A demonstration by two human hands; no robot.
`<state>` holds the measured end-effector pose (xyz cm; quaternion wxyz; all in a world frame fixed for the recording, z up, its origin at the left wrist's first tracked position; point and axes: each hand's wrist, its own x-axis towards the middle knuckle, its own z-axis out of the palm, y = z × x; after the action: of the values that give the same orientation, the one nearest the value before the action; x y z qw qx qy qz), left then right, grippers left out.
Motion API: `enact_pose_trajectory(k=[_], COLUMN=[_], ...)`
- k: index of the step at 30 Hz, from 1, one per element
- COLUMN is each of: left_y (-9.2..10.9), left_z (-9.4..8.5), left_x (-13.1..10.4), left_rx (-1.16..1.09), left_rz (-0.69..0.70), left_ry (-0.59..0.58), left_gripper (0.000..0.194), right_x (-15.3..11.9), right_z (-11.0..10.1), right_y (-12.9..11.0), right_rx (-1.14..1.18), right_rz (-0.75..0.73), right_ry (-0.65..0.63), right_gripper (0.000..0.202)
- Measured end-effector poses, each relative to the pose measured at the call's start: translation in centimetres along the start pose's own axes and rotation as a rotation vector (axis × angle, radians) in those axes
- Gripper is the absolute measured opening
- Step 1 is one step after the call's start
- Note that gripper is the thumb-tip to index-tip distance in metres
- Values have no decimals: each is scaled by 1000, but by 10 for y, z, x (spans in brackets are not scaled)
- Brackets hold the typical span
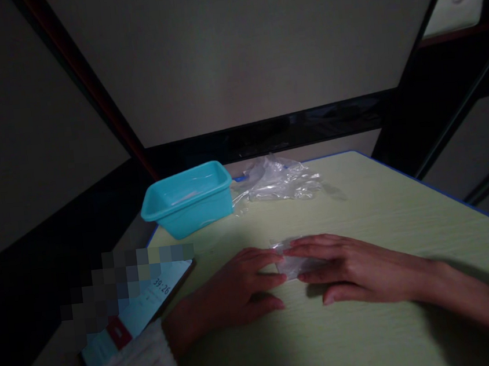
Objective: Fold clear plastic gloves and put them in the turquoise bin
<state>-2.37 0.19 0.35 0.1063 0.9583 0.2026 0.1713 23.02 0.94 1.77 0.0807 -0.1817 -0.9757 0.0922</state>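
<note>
A small clear plastic bag (289, 267) lies flat on the pale table (387, 209), between my two hands. The fingertips of my left hand (242, 285) rest at its left edge, with the thumb stretched out below. From the right, my right hand (349, 265) lies over part of the bag, its fingers spread and pressing down on it. The right part of the bag is hidden beneath those fingers. Neither hand is closed around anything.
Toward the back left of the table stands a turquoise plastic basket (199, 208) with something clear inside. A crumpled heap of clear plastic bags (274, 180) lies beside it. At the left edge rests a phone (151, 294) with a lit screen. Cabinet panels (234, 50) rise behind the table.
</note>
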Motion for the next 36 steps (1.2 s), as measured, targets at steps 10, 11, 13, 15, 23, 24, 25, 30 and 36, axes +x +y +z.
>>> enact_pose_trajectory(k=[10,11,13,15,23,24,25,30,36], left_y=[0,0,0,0,-1,-1,-1,1,10], left_z=[-1,-2,-2,-2,9,11,12,14,13], left_x=[-1,-1,-1,-1,2,3,3,2,-2], left_rx=[-2,-2,-5,-20,-65,-71,-74,32,122], left_rz=[-22,-24,-26,-29,-50,-49,-47,-105,-161], left_ry=[-7,-10,-11,-2,136,163,189,175,-140], left_gripper=[34,35,35,35,28,27,26,32,65], right_x=[-4,-5,-7,-9,2,5,8,14,11], right_z=[-16,-17,-20,-20,-1,3,6,17,22], right_y=[1,2,3,4,3,3,2,-2,-9], right_rx=[68,79,114,170,190,155,122,5,52], right_rz=[31,40,55,59,161,187,210,318,280], right_ry=[-31,-29,-23,6,235,219,192,78,-66], right_gripper=[35,35,33,32,29,29,31,51,81])
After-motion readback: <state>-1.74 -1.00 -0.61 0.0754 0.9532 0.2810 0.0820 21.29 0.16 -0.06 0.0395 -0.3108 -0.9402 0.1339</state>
